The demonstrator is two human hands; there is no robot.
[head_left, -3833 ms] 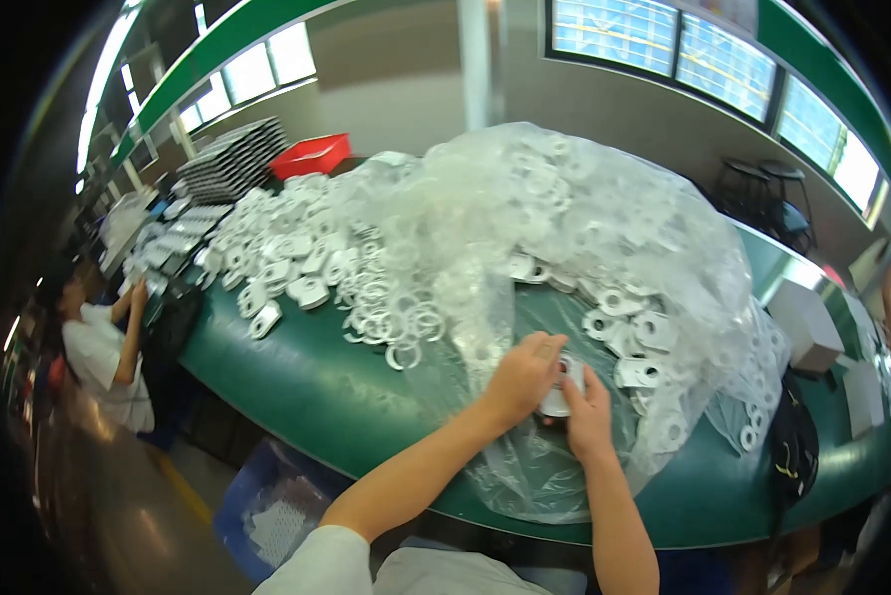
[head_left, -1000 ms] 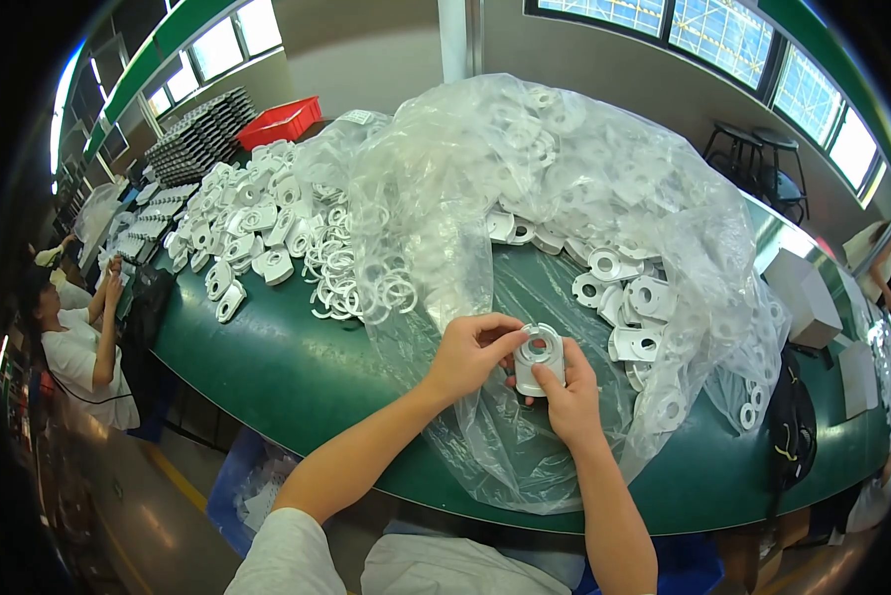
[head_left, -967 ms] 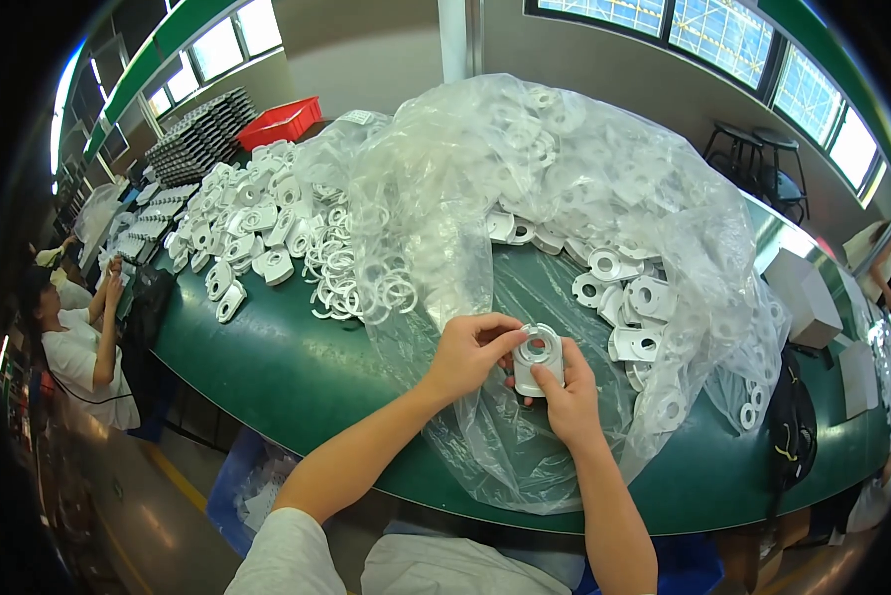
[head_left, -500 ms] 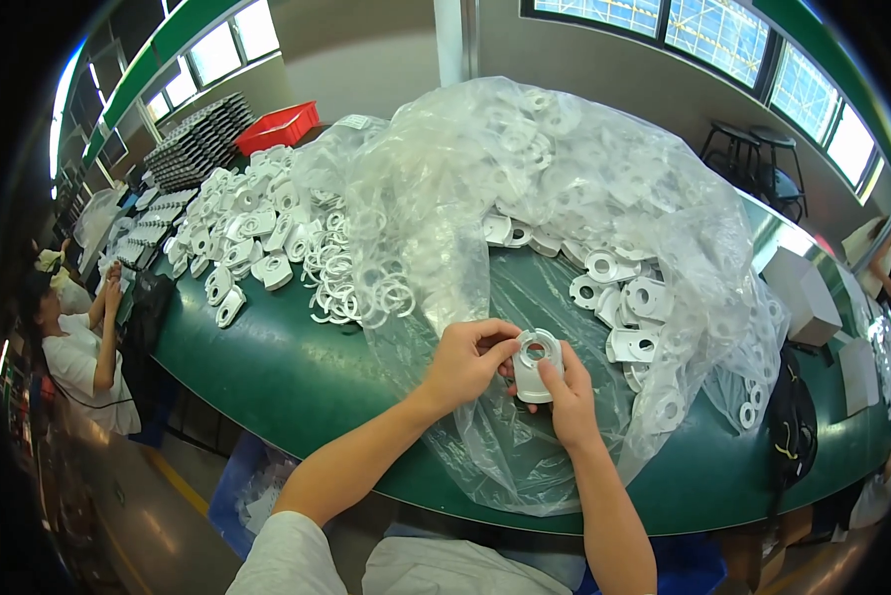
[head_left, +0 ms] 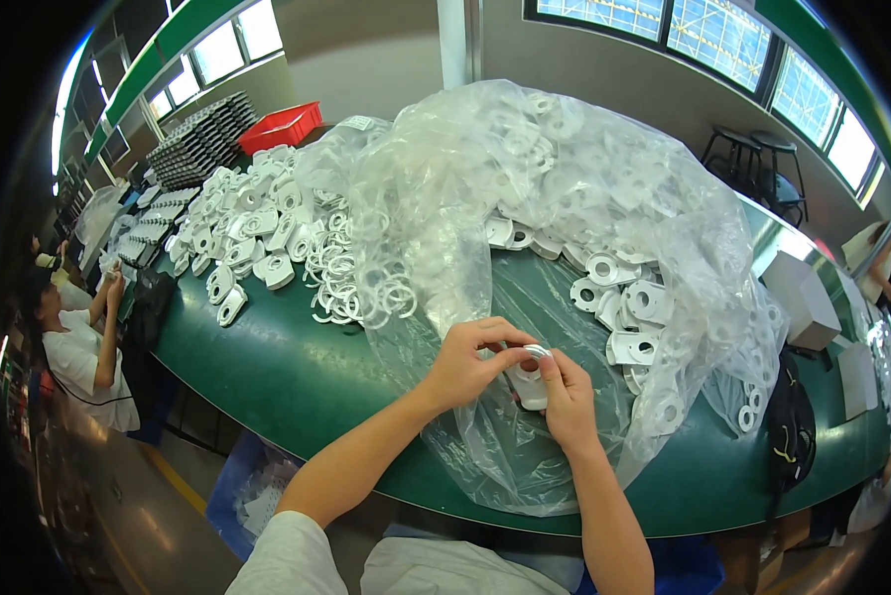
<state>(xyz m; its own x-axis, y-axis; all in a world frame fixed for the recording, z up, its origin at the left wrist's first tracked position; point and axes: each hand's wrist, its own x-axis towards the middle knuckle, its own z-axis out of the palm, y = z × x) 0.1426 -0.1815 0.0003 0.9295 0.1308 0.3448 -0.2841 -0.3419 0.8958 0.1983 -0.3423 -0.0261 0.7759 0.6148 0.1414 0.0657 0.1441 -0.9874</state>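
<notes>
Between my two hands is a white plastic housing (head_left: 531,394) with a round hole and a ring at its top end. My left hand (head_left: 473,363) pinches the ring end with thumb and forefinger. On the other side my right hand (head_left: 569,399) grips the housing, its thumb pressed near the ring. The part is held tilted above a clear plastic sheet on the green table. My fingers cover much of the ring, so how it sits in the housing is partly hidden.
A big clear plastic bag (head_left: 436,198) of white housings spreads over the green table (head_left: 257,362). Loose white rings (head_left: 331,273) and piled housings (head_left: 252,223) lie left. Beyond stand a red bin (head_left: 280,127) and stacked dark trays (head_left: 202,139). A person (head_left: 93,347) works at far left.
The housing has tipped so its face shows less and the ring end is more edge-on. My right thumb has moved up to the ring, and the left fingers press on it.
</notes>
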